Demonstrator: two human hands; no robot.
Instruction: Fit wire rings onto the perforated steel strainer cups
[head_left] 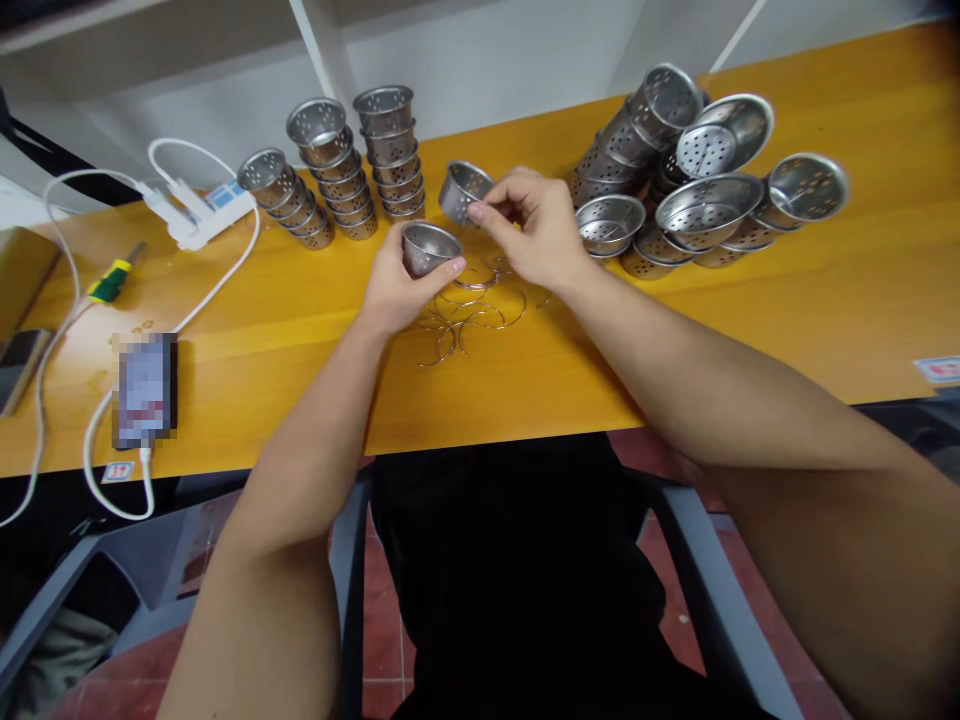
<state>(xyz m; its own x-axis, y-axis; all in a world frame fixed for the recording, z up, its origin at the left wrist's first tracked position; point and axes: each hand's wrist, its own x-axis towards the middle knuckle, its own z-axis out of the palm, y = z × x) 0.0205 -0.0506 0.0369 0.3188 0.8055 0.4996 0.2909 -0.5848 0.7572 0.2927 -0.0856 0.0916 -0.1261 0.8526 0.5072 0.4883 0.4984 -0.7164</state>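
My left hand (401,285) is closed around a small perforated metal strainer cup (427,246), held just above the yellow table (570,370). My right hand (536,228) pinches something thin at its fingertips, right next to another strainer cup (463,188); whether it holds that cup or a wire I cannot tell. Several thin wire rings (469,315) lie scattered on the table under and between both hands.
Stacks of strainer cups (341,170) stand at the back left, and a loose pile of wider strainer cups (697,180) lies at the back right. A white power strip (196,205) with cables, a green-handled screwdriver (112,280) and a phone (145,388) sit on the left.
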